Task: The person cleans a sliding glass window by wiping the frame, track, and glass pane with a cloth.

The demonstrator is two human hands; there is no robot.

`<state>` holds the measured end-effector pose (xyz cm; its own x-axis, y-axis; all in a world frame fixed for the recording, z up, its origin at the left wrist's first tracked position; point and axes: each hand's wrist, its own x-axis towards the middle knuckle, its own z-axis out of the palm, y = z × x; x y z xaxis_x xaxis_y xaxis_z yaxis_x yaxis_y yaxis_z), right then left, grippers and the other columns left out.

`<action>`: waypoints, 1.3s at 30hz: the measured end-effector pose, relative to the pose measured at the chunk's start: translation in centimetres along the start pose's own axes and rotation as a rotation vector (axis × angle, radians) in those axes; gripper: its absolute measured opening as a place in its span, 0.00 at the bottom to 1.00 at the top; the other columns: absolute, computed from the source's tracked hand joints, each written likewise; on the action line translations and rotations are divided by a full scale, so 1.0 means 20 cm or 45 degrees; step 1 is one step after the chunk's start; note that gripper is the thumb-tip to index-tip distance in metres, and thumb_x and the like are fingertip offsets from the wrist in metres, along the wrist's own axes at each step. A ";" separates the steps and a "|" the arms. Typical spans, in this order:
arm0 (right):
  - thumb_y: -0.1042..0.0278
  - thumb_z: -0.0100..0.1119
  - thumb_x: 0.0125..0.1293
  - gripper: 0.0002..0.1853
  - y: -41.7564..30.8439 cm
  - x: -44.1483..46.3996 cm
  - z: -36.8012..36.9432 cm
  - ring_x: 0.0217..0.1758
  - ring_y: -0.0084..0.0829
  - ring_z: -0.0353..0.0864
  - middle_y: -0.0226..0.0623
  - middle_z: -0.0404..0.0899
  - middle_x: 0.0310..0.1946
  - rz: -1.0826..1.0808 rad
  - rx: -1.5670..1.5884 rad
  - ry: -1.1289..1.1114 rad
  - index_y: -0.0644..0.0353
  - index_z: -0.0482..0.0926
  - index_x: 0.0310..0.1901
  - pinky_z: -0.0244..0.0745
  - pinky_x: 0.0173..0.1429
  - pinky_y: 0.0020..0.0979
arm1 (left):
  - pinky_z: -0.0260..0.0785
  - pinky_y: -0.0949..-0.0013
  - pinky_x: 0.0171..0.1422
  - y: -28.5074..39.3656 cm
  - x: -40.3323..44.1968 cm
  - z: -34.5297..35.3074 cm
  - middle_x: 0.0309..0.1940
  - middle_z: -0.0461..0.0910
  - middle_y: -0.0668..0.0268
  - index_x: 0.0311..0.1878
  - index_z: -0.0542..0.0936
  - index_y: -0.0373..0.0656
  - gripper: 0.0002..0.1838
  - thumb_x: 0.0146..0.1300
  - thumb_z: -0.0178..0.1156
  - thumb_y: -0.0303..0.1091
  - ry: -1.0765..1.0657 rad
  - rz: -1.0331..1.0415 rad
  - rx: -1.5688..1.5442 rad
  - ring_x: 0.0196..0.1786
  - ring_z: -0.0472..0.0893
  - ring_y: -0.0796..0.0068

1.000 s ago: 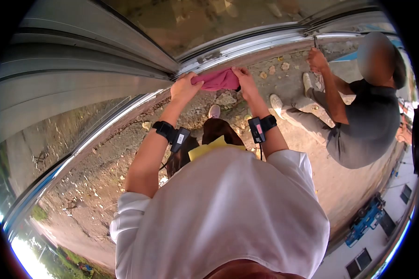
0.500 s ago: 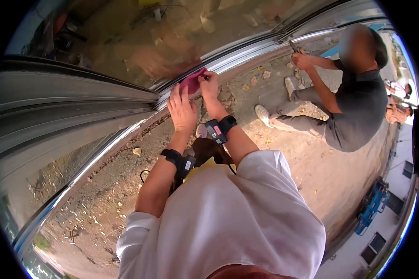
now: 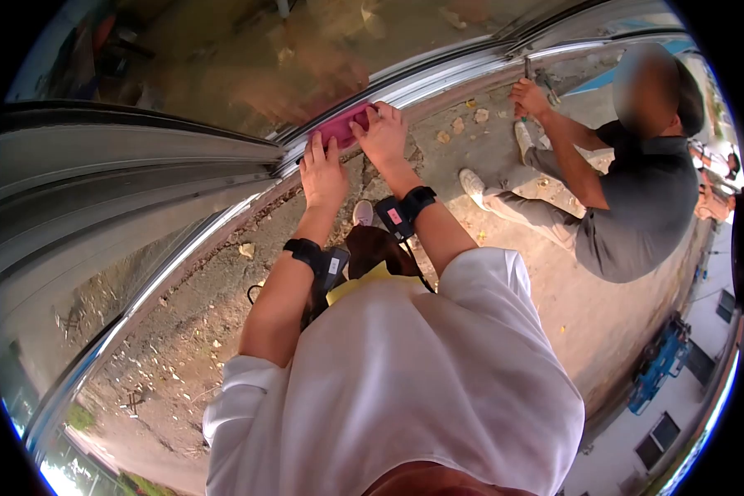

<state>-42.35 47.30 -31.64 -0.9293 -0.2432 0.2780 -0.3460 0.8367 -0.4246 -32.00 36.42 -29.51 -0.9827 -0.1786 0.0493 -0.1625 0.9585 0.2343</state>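
Note:
A pink cloth (image 3: 339,127) lies stretched along the silver window sill (image 3: 426,97), against the foot of the glass. My left hand (image 3: 323,175) grips its left end, fingers pointing up toward the pane. At the other end my right hand (image 3: 383,139) is closed on the cloth, with bent fingers pressing it onto the sill. Parts of the cloth are hidden under my fingers. Black straps with small boxes sit on both of my forearms.
The window pane (image 3: 198,62) reflects my hands. Grey frame profiles (image 3: 132,161) run to the left. At the right, a person in a dark shirt (image 3: 645,198) holds a tool at the same sill. Leaves and rubble lie on the ground; a blue vehicle (image 3: 660,364) stands far off.
My right hand has moved right and slightly up, and the cloth now spreads wider between my hands. My left hand has shifted little. The other person's hands have moved slightly.

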 end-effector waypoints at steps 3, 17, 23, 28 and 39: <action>0.54 0.64 0.49 0.19 -0.01 0.00 0.05 0.52 0.38 0.70 0.35 0.74 0.44 -0.074 -0.061 0.031 0.60 0.81 0.38 0.63 0.54 0.41 | 0.59 0.55 0.65 -0.02 0.02 0.02 0.64 0.58 0.54 0.63 0.64 0.42 0.32 0.52 0.57 0.32 -0.100 -0.088 -0.201 0.64 0.62 0.51; 0.62 0.51 0.54 0.13 -0.22 -0.05 0.20 0.51 0.39 0.68 0.35 0.73 0.42 0.160 0.054 -0.209 0.61 0.81 0.34 0.58 0.58 0.43 | 0.64 0.60 0.61 -0.16 0.11 0.08 0.55 0.71 0.50 0.61 0.67 0.34 0.31 0.50 0.58 0.29 -0.167 -0.258 -0.497 0.56 0.71 0.51; 0.57 0.52 0.53 0.15 -0.20 0.04 0.17 0.53 0.40 0.72 0.29 0.75 0.48 0.347 0.047 -0.523 0.53 0.84 0.37 0.68 0.55 0.43 | 0.68 0.58 0.56 -0.18 0.11 0.06 0.56 0.72 0.52 0.62 0.67 0.44 0.31 0.51 0.59 0.33 -0.172 -0.315 -0.563 0.52 0.76 0.51; 0.62 0.52 0.54 0.14 -0.12 -0.11 0.21 0.46 0.46 0.75 0.41 0.79 0.42 0.246 0.438 -0.391 0.57 0.83 0.37 0.72 0.53 0.41 | 0.69 0.60 0.55 -0.21 0.03 0.06 0.55 0.73 0.55 0.61 0.69 0.49 0.32 0.49 0.60 0.33 0.016 -0.322 -0.755 0.53 0.75 0.55; 0.71 0.56 0.62 0.14 -0.07 -0.78 0.32 0.39 0.23 0.80 0.33 0.79 0.39 1.071 1.281 -0.866 0.61 0.75 0.49 0.76 0.28 0.23 | 0.71 0.53 0.44 -0.31 -0.45 0.11 0.50 0.72 0.57 0.50 0.70 0.53 0.20 0.54 0.62 0.38 -0.204 -0.563 -0.570 0.47 0.77 0.51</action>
<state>-28.20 46.87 -40.91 -0.6800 -0.2862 -0.6750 0.6353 0.2296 -0.7373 -22.38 32.50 -33.54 -0.8382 -0.4665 -0.2823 -0.5361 0.6102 0.5833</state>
